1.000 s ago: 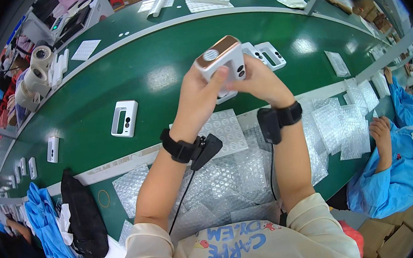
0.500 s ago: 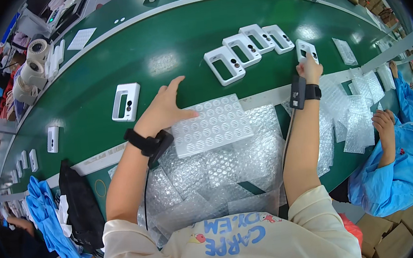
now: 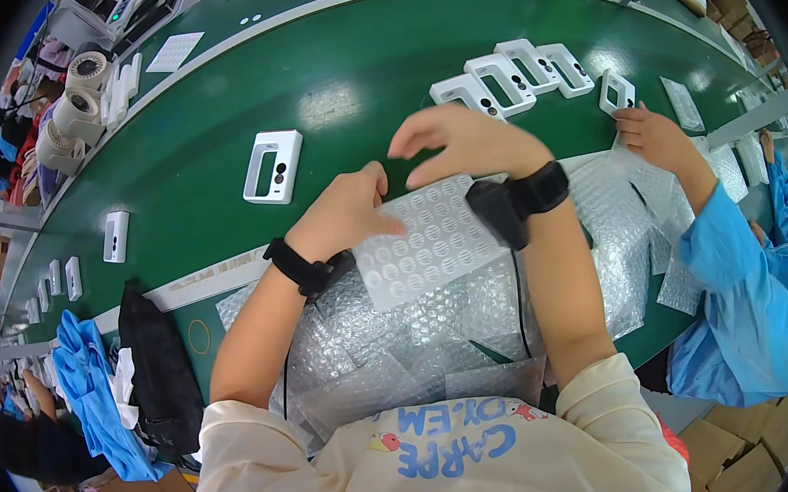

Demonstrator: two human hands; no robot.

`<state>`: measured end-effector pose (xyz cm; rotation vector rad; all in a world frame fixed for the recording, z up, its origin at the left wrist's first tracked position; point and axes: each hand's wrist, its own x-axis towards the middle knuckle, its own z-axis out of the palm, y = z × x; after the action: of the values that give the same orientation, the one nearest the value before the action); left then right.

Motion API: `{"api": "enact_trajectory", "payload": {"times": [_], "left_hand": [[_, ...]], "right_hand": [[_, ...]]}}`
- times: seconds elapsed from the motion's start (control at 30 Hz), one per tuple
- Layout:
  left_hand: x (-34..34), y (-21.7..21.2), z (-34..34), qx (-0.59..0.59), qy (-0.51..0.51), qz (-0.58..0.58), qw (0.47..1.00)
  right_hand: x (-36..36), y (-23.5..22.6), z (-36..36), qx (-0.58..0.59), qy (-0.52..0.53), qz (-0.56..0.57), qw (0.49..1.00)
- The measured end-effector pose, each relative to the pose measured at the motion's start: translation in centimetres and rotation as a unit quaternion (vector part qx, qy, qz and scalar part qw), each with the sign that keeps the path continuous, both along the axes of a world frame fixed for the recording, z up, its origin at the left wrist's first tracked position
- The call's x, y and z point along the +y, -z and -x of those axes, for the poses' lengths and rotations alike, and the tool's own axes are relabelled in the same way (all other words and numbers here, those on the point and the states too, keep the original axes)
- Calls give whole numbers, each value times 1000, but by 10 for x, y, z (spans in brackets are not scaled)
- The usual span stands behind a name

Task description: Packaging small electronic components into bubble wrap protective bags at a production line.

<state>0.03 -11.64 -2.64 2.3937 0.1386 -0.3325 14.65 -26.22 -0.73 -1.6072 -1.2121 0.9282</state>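
Left hand (image 3: 348, 214) gapes empty by a sticker sheet (image 3: 428, 252); curled right hand (image 3: 470, 144) (blurred, hold unclear) part-hides a white casing (image 3: 455, 86); blue-lettered shirt (image 3: 445, 483).

Green work surface (image 3: 187, 166) with white hollow devices (image 3: 286, 157) and clear bubble wrap (image 3: 421, 331).

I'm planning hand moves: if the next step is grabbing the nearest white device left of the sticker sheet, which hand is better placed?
Probably the left hand: it is nearer that white device, at the sticker sheet's left side. The right hand is farther right and would likely have to pass the left.
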Motion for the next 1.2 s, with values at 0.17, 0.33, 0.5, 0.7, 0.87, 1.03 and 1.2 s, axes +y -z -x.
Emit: {"api": "enact_trajectory", "payload": {"times": [0.17,0.33,0.5,0.7,0.87,1.03,1.2], "left_hand": [[11,-2,15,-59,-80,65,993],[9,-14,35,-7,-94,49,994],[7,1,31,-19,-149,155,976],[17,13,30,-54,-223,235,945],[19,8,34,-95,-256,225,935],[23,14,34,-94,-252,219,938],[10,11,29,-111,-246,236,933]], "right_hand": [[13,23,24,-180,-90,165,966],[11,27,17,-230,-88,186,951],[11,24,6,-123,-76,149,978],[15,26,24,-97,-78,88,988],[18,29,35,-249,-56,165,953],[22,35,28,-221,-69,193,953],[18,30,6,-121,-63,116,984]]}}
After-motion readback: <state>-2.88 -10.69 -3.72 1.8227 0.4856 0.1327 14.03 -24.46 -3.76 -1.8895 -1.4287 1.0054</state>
